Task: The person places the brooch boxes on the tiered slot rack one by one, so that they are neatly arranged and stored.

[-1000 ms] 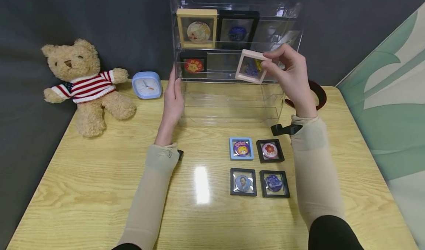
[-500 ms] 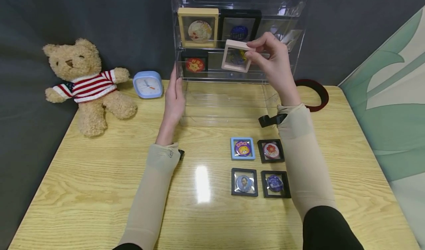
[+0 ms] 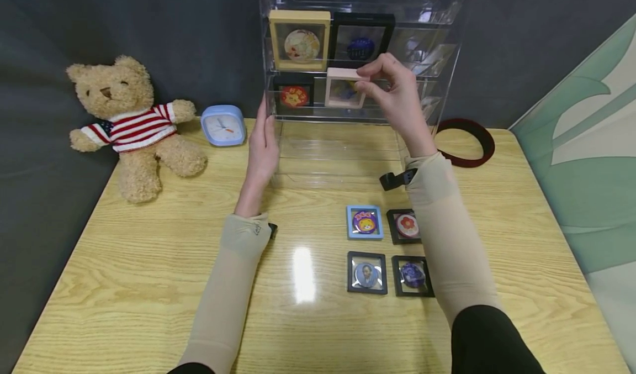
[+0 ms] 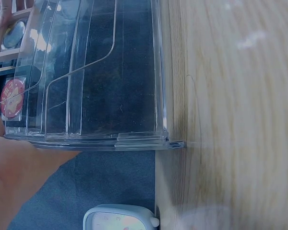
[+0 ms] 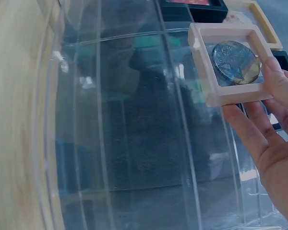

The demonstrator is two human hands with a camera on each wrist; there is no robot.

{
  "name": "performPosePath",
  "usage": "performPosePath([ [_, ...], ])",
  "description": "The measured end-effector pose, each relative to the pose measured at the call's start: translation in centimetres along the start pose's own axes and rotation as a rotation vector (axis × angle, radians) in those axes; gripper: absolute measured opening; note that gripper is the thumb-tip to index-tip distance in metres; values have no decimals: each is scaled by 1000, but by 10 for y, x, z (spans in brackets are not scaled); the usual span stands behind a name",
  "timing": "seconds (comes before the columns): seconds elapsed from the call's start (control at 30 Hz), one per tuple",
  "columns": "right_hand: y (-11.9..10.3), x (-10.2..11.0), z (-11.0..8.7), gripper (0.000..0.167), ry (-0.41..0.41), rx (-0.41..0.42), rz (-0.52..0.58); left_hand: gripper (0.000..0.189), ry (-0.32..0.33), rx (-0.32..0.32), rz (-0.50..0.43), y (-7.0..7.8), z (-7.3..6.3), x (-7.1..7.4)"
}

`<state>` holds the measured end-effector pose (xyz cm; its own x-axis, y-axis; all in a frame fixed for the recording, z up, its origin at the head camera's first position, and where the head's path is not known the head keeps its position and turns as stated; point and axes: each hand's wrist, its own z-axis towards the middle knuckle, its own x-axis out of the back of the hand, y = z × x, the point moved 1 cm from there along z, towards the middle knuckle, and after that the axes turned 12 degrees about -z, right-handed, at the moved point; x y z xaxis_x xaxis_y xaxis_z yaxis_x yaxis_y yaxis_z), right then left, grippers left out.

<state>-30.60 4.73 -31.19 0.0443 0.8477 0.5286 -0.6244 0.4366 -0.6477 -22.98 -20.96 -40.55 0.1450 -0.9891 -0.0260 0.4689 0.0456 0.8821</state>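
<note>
Pale pink, the held frame (image 3: 335,93) is at the fingertips of the right hand (image 3: 393,95), whose thumb and forefinger pinch it by its right side, near the upper corner. It stands close to upright, its window facing the person and its top edge running almost level, leftward from those fingertips; its sides look about equal, so I cannot tell a long axis. Just beside the thumb, behind the window, shows a round badge (image 5: 235,62), dark blue with some yellow. Left of the pinching fingers, on the same tier of the clear rack (image 3: 343,122), stands a red-badge frame (image 3: 294,96); one tier above the fingertips and to their left are a yellow frame (image 3: 300,41) and a dark frame (image 3: 361,43). Whether the held frame's lower edge touches the shelf, I cannot tell. The left hand (image 3: 263,147) rests along the rack's outer left side, its fingers straight and close together. Left of these fingers are a blue clock (image 3: 223,125) and, farther off, a bear (image 3: 139,131). Nearer the person than the right fingertips, a blue frame (image 3: 365,222) and three black frames (image 3: 366,273) lie flat on the table (image 3: 149,285), two partly hidden by the right sleeve (image 3: 454,241).
</note>
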Motion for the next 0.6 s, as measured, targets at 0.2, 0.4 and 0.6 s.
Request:
performPosePath([
  [0.2, 1, -6, -3, 17, -20, -5, -5, 53, 1, 13, 3, 0, 0, -1],
  [0.4, 2, -9, -5, 14, -32, -9, -19, 53, -4, 19, 3, 1, 0, -1],
  [0.6, 2, -13, -6, 16, -39, -5, -38, 53, -1, 16, 8, 0, 0, 0],
])
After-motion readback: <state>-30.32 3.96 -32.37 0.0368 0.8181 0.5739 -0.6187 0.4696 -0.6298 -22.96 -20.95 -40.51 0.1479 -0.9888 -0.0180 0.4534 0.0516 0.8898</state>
